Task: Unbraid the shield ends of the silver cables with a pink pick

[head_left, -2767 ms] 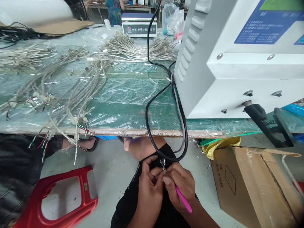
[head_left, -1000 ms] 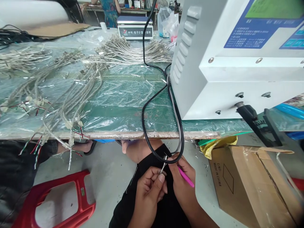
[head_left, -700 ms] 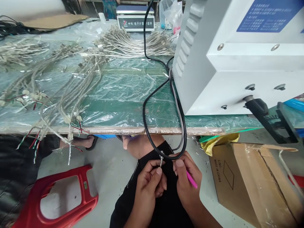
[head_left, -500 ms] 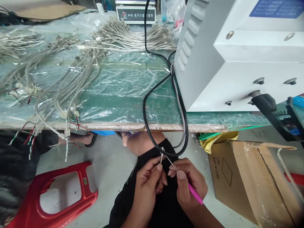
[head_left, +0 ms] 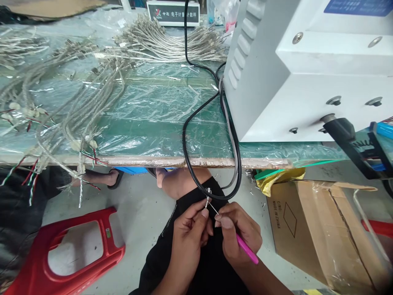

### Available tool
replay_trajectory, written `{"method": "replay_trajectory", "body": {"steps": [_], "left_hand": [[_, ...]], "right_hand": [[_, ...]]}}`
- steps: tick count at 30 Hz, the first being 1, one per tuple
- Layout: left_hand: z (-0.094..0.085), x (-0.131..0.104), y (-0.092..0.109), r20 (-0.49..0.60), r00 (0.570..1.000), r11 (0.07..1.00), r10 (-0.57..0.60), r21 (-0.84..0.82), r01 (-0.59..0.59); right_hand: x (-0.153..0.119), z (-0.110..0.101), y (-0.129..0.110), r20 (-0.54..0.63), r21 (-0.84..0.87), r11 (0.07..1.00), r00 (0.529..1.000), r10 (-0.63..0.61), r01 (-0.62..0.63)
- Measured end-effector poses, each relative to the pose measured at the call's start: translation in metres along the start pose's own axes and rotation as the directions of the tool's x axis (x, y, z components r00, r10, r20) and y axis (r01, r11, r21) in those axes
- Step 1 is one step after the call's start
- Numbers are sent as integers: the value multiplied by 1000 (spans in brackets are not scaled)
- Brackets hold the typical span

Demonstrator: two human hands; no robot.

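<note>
My left hand (head_left: 193, 229) pinches the end of a silvery cable (head_left: 208, 199) above my lap, its frayed tip pointing up between thumb and fingers. In my right hand (head_left: 241, 231) is a thin metal pick with a pink handle (head_left: 247, 249); the pick's tip touches or nearly touches the cable's tip. Both hands are below the table edge, close together. Bundles of clear-sheathed cables (head_left: 92, 94) lie on the table at the left, with red, green and white wire ends hanging over the edge. More cables (head_left: 172, 43) are heaped at the back.
A large white machine (head_left: 264, 94) stands on the table (head_left: 147, 141) at the right. A black cord (head_left: 185, 139) loops down over the edge near my hands. Below are a red stool (head_left: 109, 235), a cardboard box (head_left: 288, 221) and, at the left, a person's leg (head_left: 100, 178).
The pick's tip has come closer to the cable end, and my right hand has moved slightly left. The whole view has shifted slightly.
</note>
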State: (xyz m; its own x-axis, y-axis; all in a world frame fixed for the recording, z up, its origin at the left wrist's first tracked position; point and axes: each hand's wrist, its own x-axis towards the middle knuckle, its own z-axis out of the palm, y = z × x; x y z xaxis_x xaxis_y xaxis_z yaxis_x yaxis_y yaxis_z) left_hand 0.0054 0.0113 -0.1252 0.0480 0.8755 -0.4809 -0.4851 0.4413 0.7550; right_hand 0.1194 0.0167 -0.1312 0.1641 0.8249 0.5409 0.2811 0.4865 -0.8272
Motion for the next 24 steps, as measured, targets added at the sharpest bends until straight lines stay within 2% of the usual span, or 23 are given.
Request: {"method": "replay_trajectory", "body": {"steps": [24], "left_hand": [[-1, 1, 3, -1, 1000, 999, -26, 31, 26]], "right_hand": [[-1, 2, 2, 10, -75, 995, 998, 63, -62]]}}
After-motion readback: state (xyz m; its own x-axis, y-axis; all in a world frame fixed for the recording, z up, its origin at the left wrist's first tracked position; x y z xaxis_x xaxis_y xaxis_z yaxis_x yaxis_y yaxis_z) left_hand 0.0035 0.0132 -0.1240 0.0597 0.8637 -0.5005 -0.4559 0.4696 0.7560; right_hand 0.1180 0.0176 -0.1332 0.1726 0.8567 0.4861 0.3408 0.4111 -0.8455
